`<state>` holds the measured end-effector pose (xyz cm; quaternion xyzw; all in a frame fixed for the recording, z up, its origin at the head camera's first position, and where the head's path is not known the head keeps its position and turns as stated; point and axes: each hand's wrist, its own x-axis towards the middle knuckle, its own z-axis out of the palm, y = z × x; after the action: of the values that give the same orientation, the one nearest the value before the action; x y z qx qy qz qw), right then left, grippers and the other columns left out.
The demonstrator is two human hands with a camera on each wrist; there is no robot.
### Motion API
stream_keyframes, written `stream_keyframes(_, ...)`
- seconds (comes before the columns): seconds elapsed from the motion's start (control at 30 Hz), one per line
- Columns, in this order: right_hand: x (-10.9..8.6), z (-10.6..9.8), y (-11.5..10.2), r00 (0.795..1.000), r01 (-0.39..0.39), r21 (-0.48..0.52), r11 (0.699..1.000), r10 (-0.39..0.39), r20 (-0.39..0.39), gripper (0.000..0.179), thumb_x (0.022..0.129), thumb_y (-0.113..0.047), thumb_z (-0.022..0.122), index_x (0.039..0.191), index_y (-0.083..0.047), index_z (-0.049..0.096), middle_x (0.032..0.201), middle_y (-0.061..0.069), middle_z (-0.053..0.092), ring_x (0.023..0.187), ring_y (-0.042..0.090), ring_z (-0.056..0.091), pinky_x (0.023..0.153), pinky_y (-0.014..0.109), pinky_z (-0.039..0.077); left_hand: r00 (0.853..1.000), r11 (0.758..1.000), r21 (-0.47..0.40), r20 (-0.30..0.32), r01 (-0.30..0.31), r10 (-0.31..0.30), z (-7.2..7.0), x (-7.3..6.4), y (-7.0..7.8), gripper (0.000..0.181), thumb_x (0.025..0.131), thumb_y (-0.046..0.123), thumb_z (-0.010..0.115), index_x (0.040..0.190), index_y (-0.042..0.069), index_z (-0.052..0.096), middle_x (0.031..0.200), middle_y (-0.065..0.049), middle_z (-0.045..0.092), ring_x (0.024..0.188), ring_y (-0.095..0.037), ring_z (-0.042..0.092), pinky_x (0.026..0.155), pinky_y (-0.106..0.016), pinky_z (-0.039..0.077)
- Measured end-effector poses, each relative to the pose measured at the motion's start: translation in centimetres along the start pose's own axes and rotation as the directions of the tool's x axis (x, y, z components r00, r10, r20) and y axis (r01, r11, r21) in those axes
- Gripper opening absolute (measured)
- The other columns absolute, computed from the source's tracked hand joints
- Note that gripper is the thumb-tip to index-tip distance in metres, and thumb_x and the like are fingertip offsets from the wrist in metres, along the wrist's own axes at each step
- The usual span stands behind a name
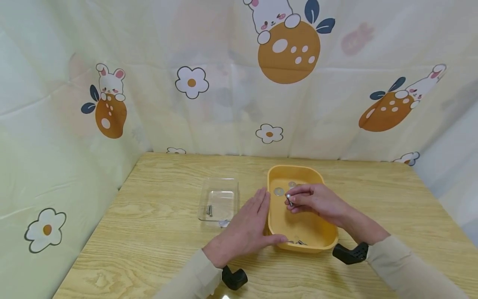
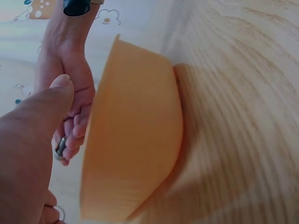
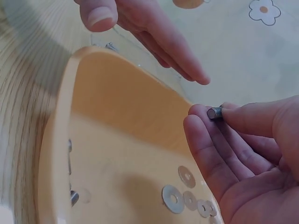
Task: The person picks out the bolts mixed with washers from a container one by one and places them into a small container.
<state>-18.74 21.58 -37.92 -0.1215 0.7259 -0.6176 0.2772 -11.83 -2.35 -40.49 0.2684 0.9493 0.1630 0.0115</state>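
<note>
My right hand [image 1: 319, 203] pinches a short metal bolt [image 3: 215, 113] between thumb and fingers, above the yellow plastic bin [image 1: 313, 228]. The bolt's threaded end sticks out in the right wrist view. Along the bin's left side lies my left hand [image 1: 244, 228], its fingers straight against the rim and its thumb over the near edge. Several flat washers [image 3: 173, 198] lie on the bin floor toward the far end. At the near end of the bin are a few bolts [image 1: 300, 243], partly hidden by the wall in the right wrist view.
Left of the bin stands a clear plastic tray [image 1: 234, 195] with a few bolts [image 1: 209, 210] inside. Both stand on a wood-grain table [image 1: 157, 199]. A printed curtain [image 1: 224, 108] hangs behind the table and along its sides. Black wrist devices [image 1: 234, 279] sit at both cuffs.
</note>
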Motion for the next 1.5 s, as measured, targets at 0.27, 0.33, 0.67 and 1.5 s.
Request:
stream_keyframes(0.27, 0.6, 0.7, -1.4, 1.0, -0.002, -0.011, 1.0, 0.002, 0.002, 0.043, 0.097, -0.014, 0.063, 0.126, 0.016, 0.053, 0.102, 0.009, 0.073, 0.097, 0.025, 0.072, 0.088, 0.035, 0.059, 0.999, 0.999, -0.028, -0.017, 0.039, -0.04, -1.4, -0.4, -0.8, 0.115, 0.084, 0.077, 0.053, 0.159, 0.005, 0.006, 0.168, -0.012, 0.002, 0.155, -0.025, 0.008, 0.124, -0.039, 0.021)
stream_keyframes(0.33, 0.8, 1.0, -1.7, 1.0, 0.0, -0.019, 1.0, 0.001, 0.011, 0.046, 0.097, -0.015, 0.063, 0.128, 0.017, 0.052, 0.103, 0.009, 0.073, 0.096, 0.023, 0.072, 0.088, 0.035, 0.059, 0.999, 0.999, -0.024, -0.015, 0.044, -0.044, -1.6, -0.6, -1.1, 0.114, 0.084, 0.077, 0.053, 0.159, 0.005, 0.006, 0.168, -0.012, 0.001, 0.155, -0.024, 0.007, 0.125, -0.039, 0.02)
stream_keyframes(0.67, 2.3, 2.7, -2.8, 0.998, 0.031, -0.015, 0.999, -0.03, 0.052, 0.045, 0.098, -0.01, 0.062, 0.129, 0.02, 0.049, 0.103, 0.012, 0.073, 0.093, 0.018, 0.072, 0.087, 0.036, 0.06, 0.996, 0.998, 0.003, -0.049, 0.068, -0.068, -2.5, -1.8, -2.8, 0.114, 0.085, 0.078, 0.05, 0.159, 0.002, 0.007, 0.168, -0.014, 0.002, 0.155, -0.025, 0.006, 0.125, -0.039, 0.018)
stream_keyframes(1.5, 7.8, 8.7, -5.5, 0.991, 0.037, -0.152, 0.988, -0.016, 0.135, 0.025, 0.095, -0.008, 0.064, 0.117, 0.005, 0.062, 0.107, 0.027, 0.07, 0.088, 0.024, 0.073, 0.088, 0.044, 0.059, 0.971, 0.976, 0.014, -0.104, 0.218, -0.216, -4.3, -4.2, -8.0, 0.115, 0.086, 0.078, 0.049, 0.158, -0.001, 0.005, 0.167, -0.017, 0.001, 0.156, -0.027, 0.005, 0.125, -0.042, 0.017)
